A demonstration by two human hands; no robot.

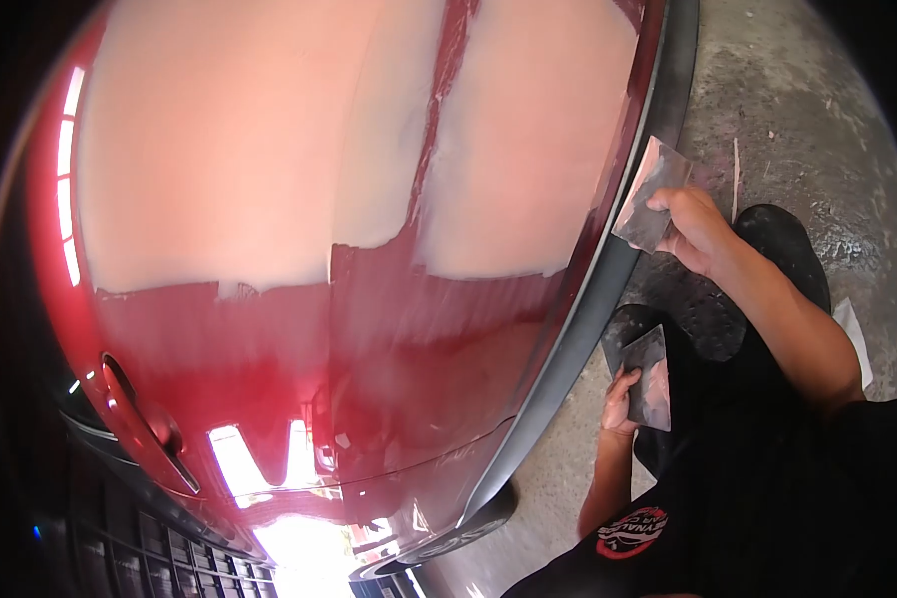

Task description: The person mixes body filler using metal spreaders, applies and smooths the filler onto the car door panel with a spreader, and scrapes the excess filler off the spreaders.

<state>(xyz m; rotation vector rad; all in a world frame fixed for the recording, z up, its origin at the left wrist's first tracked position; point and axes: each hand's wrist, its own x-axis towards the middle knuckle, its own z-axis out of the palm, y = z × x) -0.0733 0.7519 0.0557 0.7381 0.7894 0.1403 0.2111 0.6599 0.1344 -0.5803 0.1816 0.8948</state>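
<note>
My right hand (693, 229) grips a clear plastic filler spreader (648, 204) smeared with pink filler, thumb on its face. In the image this spreader overlaps the black lower trim of the red car; whether it touches is unclear. Lower down, my left hand (620, 401) holds a second clear spreader (651, 384) with pink filler on it, in front of my legs. Two broad areas of pale pink filler (219, 149) cover the upper part of the car side. Between them runs a strip of bare red paint (432, 130). Dull, scuffed red paint (239, 324) borders the filler.
A car door handle (145, 424) is at the lower left, and part of a wheel (463, 528) shows below. Black trim (558, 369) edges the car. My dark shoe (782, 244) stands on the stained concrete floor (767, 110), near a thin pale stick (736, 179) and a white scrap (852, 339).
</note>
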